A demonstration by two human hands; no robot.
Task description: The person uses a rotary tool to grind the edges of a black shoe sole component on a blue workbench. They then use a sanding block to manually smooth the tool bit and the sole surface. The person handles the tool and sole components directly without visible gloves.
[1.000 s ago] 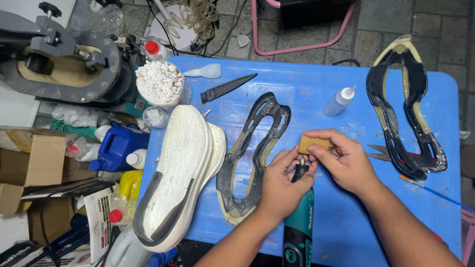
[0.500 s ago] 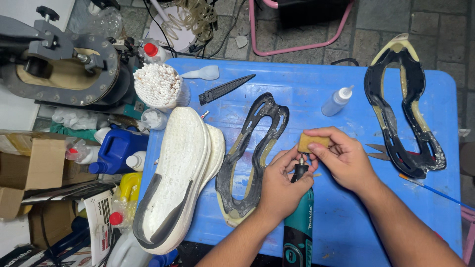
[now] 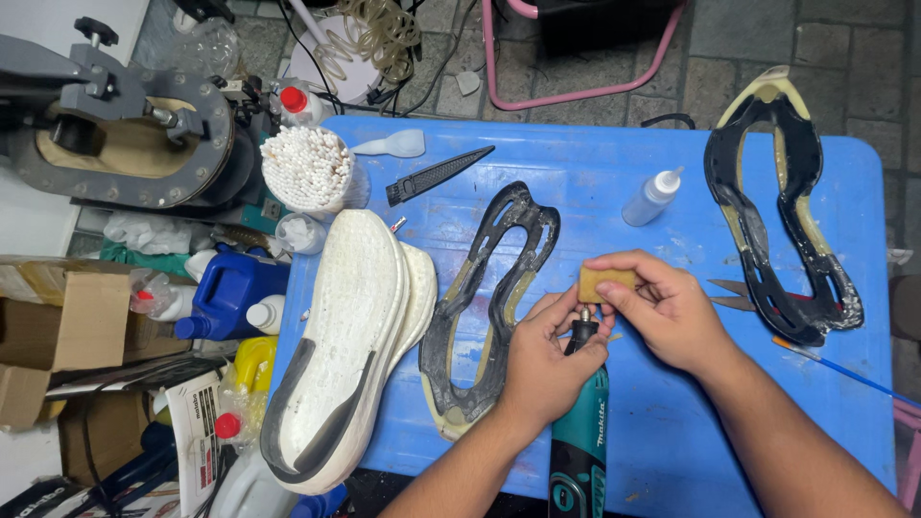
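My left hand (image 3: 545, 360) grips the neck of a teal and black rotary tool (image 3: 579, 441) that stands over the blue table (image 3: 595, 182). My right hand (image 3: 667, 307) pinches a small tan block (image 3: 602, 284) right against the tool's tip. Just left of my hands lies a black outsole frame (image 3: 484, 297). Beside that frame lies a white shoe sole (image 3: 345, 336), bottom up. A second black outsole frame (image 3: 777, 201) rests at the table's right end.
A small squeeze bottle (image 3: 652, 197), a black brush (image 3: 436, 175) and a cup of white sticks (image 3: 309, 171) sit at the back. Scissors (image 3: 731, 293) lie beside my right hand. Bottles, a blue jug (image 3: 230, 288), cardboard boxes (image 3: 67, 321) and a grey press (image 3: 115, 134) crowd the left side.
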